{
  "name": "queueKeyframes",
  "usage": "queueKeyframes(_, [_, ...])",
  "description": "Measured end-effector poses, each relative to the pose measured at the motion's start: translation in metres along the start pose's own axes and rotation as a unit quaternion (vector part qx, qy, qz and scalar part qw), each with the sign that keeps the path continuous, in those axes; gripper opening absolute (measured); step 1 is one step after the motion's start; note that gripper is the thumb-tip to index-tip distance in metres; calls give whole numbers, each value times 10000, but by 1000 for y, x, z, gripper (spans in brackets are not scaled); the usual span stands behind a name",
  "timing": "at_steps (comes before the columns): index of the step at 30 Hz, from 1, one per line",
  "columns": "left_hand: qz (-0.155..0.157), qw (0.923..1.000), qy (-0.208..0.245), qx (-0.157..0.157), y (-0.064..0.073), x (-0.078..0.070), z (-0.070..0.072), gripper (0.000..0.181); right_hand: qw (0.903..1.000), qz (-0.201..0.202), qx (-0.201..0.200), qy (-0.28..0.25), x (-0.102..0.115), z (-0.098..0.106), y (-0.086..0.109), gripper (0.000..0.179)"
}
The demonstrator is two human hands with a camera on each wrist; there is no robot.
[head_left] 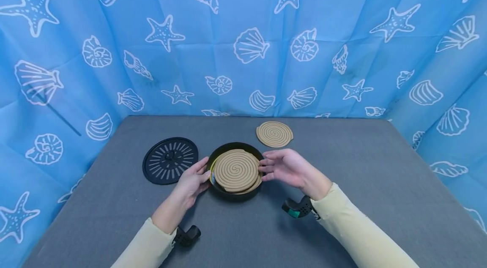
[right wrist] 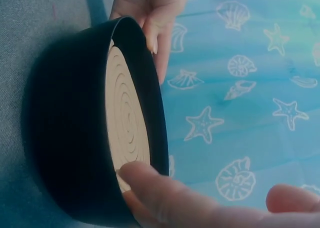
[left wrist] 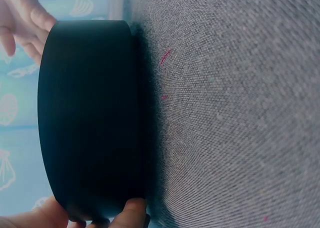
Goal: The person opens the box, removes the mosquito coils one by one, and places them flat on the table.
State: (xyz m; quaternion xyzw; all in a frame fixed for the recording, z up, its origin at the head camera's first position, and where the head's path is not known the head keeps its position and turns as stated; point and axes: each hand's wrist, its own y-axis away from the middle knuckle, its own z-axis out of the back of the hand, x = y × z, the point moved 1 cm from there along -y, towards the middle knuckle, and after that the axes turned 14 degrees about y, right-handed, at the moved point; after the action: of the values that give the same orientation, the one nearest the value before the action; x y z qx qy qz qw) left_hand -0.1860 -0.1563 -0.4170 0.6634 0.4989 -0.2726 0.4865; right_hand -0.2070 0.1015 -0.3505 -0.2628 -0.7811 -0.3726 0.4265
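A round black tin [head_left: 228, 197] stands on the grey cloth with tan spiral mosquito coils [head_left: 236, 169] stacked inside. A sliver of something yellow [head_left: 212, 170] shows under the coils at the tin's left; the rest of it is hidden. My left hand [head_left: 192, 183] grips the tin's left side, its thumb near the rim. At the right side, my right hand [head_left: 287, 168] has loosely bent fingers at the rim and the coils' edge. In the right wrist view, a fingertip [right wrist: 132, 170] appears to touch the top coil [right wrist: 125, 113], which lies below the rim.
A black slotted lid [head_left: 170, 170] lies flat left of the tin, close to my left hand. Behind and to the right lies another mosquito coil [head_left: 274, 134] on the grey cloth [head_left: 361, 166]. A blue shell-patterned curtain [head_left: 228, 18] hangs behind the table.
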Motion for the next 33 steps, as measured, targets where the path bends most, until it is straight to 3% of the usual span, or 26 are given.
queueKeyframes(16, [-52, 10000, -17, -21, -1, 2, 0, 51, 9995, -270, -102, 105, -2, -4, -10, 57])
queueKeyframes(25, [18, 10000, -2, -29, 1, 0, -1, 51, 9997, -211, -74, -39, -4, 1, -8, 58])
queueKeyframes(33, [4, 10000, -10, 69, 1, 0, 0, 52, 9993, -41, 43, 371, -5, 8, -10, 54])
